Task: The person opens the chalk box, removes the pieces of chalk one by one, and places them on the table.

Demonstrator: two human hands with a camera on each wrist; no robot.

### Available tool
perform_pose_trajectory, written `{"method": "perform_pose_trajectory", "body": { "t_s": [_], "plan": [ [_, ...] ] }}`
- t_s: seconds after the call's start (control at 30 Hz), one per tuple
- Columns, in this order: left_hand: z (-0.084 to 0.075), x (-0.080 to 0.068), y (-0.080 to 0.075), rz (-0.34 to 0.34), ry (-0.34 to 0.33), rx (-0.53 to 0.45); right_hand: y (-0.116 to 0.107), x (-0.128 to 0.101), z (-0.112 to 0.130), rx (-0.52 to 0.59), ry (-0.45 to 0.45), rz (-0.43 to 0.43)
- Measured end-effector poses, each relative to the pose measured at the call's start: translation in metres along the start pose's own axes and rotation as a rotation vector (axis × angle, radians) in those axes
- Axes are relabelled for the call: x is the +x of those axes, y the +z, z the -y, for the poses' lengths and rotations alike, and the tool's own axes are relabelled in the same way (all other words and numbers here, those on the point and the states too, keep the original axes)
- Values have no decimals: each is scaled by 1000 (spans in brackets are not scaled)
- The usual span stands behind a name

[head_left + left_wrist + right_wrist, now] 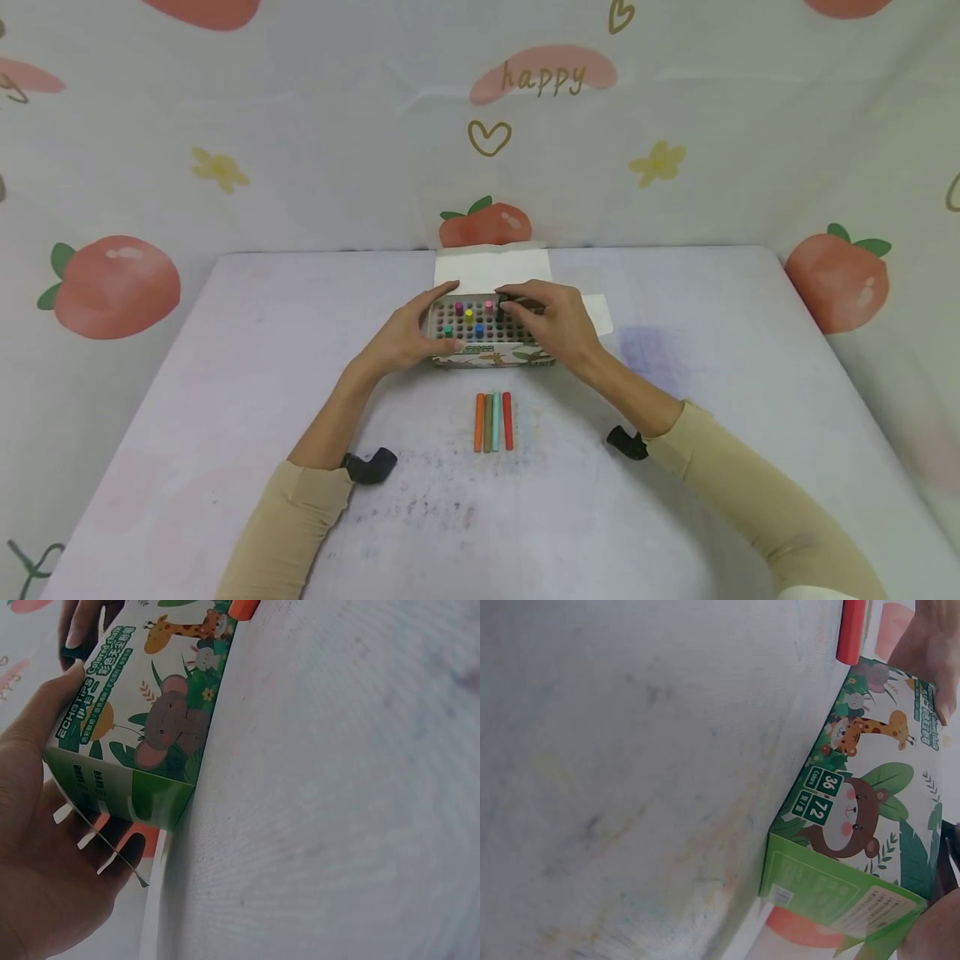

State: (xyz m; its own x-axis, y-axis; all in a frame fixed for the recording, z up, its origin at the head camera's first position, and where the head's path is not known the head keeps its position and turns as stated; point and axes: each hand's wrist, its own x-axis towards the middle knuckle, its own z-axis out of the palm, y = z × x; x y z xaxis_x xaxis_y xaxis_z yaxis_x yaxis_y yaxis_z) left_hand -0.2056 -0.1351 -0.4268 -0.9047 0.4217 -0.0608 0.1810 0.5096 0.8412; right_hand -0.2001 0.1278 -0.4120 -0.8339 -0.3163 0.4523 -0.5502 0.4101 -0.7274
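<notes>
Hands [405, 337] [553, 318] are at the box [491, 359], right seemingly pinching black chalk [500, 314].

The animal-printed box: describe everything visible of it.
The animal-printed box looks like cardboard, with green ends and a white front showing an elephant, giraffe and bear. It stands open on the table, a white flap spread behind it. Inside, a grey holed insert bears a few upright coloured sticks, most visible holes unfilled. The left hand grips its left end; the right hand pinches a black stick at the insert.
</notes>
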Motion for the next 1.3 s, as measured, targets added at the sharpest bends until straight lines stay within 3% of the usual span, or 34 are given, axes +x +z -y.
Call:
{"method": "perform_pose_trajectory", "body": {
  "t_s": [0.17,0.4,0.57,1.3],
  "plan": [
    [0,0,0,0,-1,5,-1,1,3,46,-44,-70],
    [0,-1,-3,3,-11,17,-4,1,8,140,-22,-92],
    [0,-2,-6,6,-19,40,-6,1,12,216,11,-82],
    [-2,-2,-1,9,-3,20,-23,-25,21,311,220,19]
  ]
}}
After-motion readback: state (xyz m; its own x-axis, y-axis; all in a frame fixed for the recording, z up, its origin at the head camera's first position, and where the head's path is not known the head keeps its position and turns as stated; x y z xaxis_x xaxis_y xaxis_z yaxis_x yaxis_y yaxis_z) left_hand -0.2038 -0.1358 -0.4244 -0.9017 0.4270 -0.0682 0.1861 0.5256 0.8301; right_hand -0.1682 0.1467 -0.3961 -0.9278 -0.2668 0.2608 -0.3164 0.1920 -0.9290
